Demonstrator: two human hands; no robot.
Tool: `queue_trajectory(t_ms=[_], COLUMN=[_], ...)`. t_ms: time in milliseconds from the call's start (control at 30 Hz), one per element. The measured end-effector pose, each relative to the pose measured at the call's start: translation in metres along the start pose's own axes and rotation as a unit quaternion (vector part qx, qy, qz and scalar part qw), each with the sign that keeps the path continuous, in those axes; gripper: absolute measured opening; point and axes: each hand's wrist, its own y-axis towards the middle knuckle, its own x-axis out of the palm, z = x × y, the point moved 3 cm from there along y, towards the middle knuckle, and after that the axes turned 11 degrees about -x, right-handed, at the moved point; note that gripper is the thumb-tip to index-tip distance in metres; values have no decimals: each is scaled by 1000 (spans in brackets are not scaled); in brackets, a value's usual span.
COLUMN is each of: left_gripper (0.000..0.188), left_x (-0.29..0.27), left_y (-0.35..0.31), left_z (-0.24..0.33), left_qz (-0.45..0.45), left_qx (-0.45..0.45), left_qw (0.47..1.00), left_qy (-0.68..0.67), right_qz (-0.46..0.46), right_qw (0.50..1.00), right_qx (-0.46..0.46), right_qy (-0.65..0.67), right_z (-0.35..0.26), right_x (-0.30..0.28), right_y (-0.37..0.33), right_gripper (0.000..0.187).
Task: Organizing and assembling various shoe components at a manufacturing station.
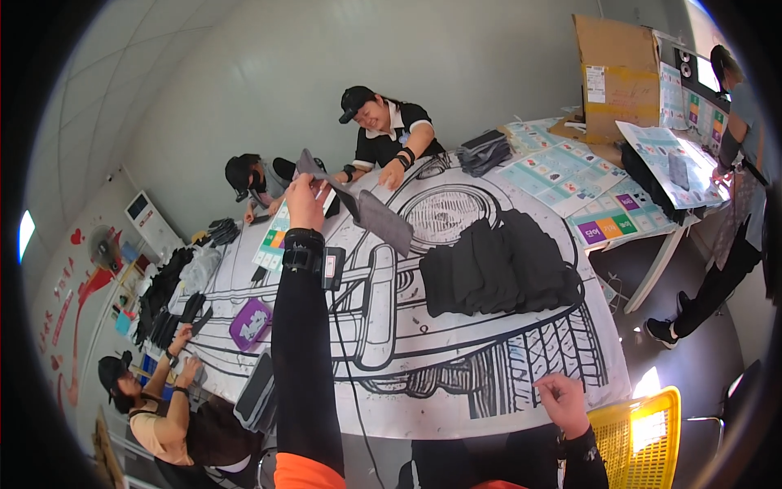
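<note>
My left hand (305, 204) is raised above the table, fingers closed on a dark grey folded cloth piece (383, 222) whose free part hangs to the right. Its exact kind cannot be made out. Low over the table's near right edge, my right hand (564, 405) has its fingers curled together, with nothing visible in them. Between my hands and farther back lies a row of overlapping black cloth pieces (497, 265). They rest on the white table cover (440, 330), which carries a black line drawing of a vehicle.
A yellow plastic basket (639, 436) stands at my right. On the table are a purple pouch (250, 324), dark folded cloths (484, 151) and, at left, black piles (163, 301). Co-workers (383, 130) sit around it; printed sheets and a cardboard box (619, 77) are at far right.
</note>
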Motion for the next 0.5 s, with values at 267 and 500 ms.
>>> queue_trajectory(t_ms=[267, 500], left_gripper=[12, 22], left_x=[-12, -65], left_y=[16, 53], left_z=[-16, -27], left_qz=[19, -18], left_qx=[27, 125], left_qw=[999, 981], left_qy=[-25, 144], right_qz=[-22, -35], right_qw=[999, 998], right_qx=[-15, -23], right_qy=[-33, -42], right_z=[-4, -6], right_x=[-2, 4], right_y=[2, 7], right_gripper=[10, 10])
